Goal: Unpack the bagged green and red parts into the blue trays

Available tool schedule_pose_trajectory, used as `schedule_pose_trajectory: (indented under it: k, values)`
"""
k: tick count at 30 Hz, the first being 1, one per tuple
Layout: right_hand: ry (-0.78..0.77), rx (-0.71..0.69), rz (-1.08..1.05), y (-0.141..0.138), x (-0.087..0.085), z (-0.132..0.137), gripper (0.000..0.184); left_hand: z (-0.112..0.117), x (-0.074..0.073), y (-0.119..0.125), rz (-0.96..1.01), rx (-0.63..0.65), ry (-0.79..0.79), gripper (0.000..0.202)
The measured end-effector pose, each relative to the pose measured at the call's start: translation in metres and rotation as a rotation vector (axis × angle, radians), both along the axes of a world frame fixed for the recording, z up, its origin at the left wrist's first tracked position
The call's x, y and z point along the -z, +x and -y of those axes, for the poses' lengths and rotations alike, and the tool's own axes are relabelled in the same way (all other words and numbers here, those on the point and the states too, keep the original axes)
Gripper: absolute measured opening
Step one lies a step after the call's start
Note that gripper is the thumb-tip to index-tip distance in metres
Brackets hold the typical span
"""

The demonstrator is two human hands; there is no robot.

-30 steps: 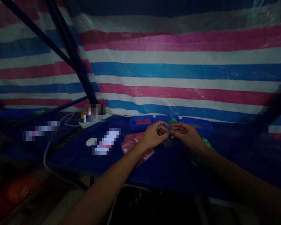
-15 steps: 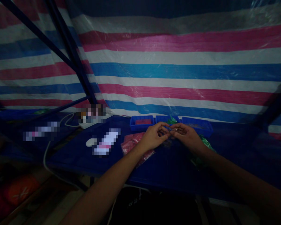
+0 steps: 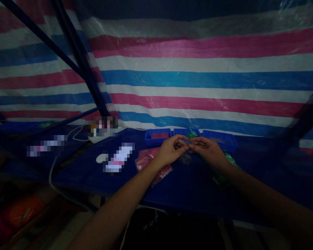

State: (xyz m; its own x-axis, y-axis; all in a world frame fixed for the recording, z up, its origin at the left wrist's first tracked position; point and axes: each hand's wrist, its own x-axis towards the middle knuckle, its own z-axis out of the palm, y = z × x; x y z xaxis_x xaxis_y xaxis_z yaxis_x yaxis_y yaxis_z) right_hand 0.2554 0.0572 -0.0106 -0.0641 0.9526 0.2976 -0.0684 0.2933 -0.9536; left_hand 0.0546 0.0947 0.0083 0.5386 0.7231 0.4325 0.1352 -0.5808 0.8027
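My left hand [image 3: 172,149] and my right hand [image 3: 206,149] meet fingertip to fingertip above the blue table. Both pinch at a small blue item [image 3: 187,141], too small and dark to name. Below them lies a little heap of thin, dark, metallic-looking pieces [image 3: 185,158]. Pink plastic packets [image 3: 148,158] are beside and partly under my left wrist. Green plastic packets [image 3: 231,158] lie beside my right wrist, partly hidden by the forearm.
Behind my hands stand three blue trays: one with pink packets [image 3: 159,135], one with green material [image 3: 192,133], one with small thin pieces [image 3: 220,140]. To the left are a white round object [image 3: 101,158], a power strip [image 3: 108,134] and a cable [image 3: 51,173].
My fingers have shifted slightly around the small blue item, and the right fingertips sit a little further left. The heap below shows more clearly.
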Motion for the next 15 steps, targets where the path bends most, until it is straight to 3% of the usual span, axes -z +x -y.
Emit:
schedule_pose_trajectory:
  k: [7,15]
  values:
    - [-0.038,-0.001,-0.039,-0.0016,0.0001,0.0007,0.039,0.0033,-0.0065,-0.0012,-0.052,-0.029,0.050,0.025]
    - [-0.013,-0.031,-0.050,0.0015,0.0064,-0.0032,0.038,0.0007,-0.0020,-0.0010,-0.044,-0.050,0.066,0.018]
